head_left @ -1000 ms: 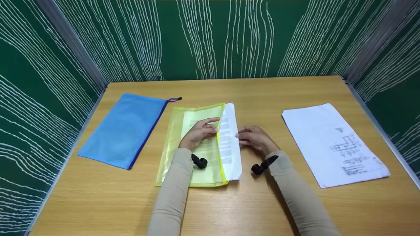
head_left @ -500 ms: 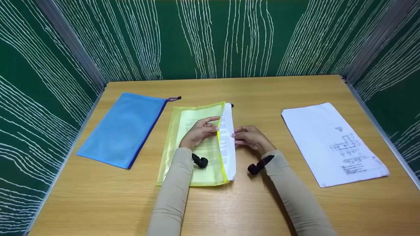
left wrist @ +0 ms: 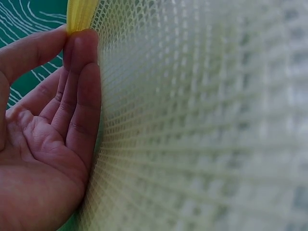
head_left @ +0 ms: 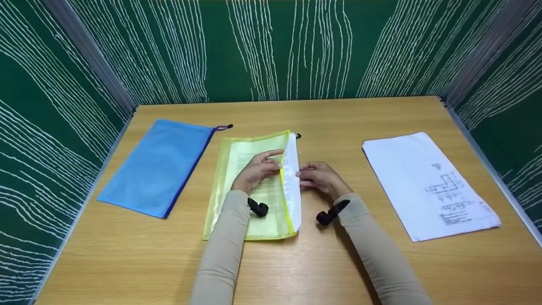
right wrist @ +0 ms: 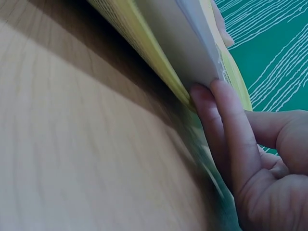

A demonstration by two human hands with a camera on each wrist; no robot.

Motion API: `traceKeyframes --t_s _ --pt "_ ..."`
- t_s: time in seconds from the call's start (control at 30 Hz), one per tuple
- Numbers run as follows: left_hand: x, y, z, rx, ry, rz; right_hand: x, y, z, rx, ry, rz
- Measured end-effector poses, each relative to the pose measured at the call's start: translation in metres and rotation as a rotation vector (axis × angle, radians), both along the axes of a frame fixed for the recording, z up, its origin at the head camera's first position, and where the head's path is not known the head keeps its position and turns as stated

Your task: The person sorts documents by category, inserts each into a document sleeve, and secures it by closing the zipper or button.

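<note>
A yellow mesh zipper pouch (head_left: 264,224) lies in the middle of the table, its mouth facing right. A stack of printed papers (head_left: 292,199) sits mostly inside, with a narrow strip sticking out. My left hand (head_left: 257,170) lies over the pouch and pinches the yellow zipper edge (left wrist: 81,14) of its upper side, holding it up. At the papers' outer edge, my right hand (head_left: 322,177) grips the stack (right wrist: 192,45) between fingers and thumb. In the right wrist view the papers stand between the two yellow edges of the mouth.
A blue zipper pouch (head_left: 159,167) with a dark zip edge and a loop lies at the left. Another stack of white papers (head_left: 406,178), with a printed drawing on top, lies at the right. Green panels (head_left: 279,51) with white lines border the wooden table (head_left: 330,271).
My right hand has moved left, and the papers have slid deeper into the yellow pouch. A small dark zip end now shows at the pouch's far right corner. My left hand stays in place.
</note>
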State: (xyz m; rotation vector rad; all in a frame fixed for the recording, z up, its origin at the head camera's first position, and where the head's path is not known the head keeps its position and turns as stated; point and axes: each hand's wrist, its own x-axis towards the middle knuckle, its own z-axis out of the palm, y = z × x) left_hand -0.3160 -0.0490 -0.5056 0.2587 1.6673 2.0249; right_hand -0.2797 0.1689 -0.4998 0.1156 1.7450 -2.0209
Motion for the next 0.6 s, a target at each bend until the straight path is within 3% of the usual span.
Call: traceKeyframes --t_s 0.6 --pt "0.001 0.002 0.002 0.015 -0.008 0.019 -0.006 -0.013 0.001 0.077 -0.053 -0.042"
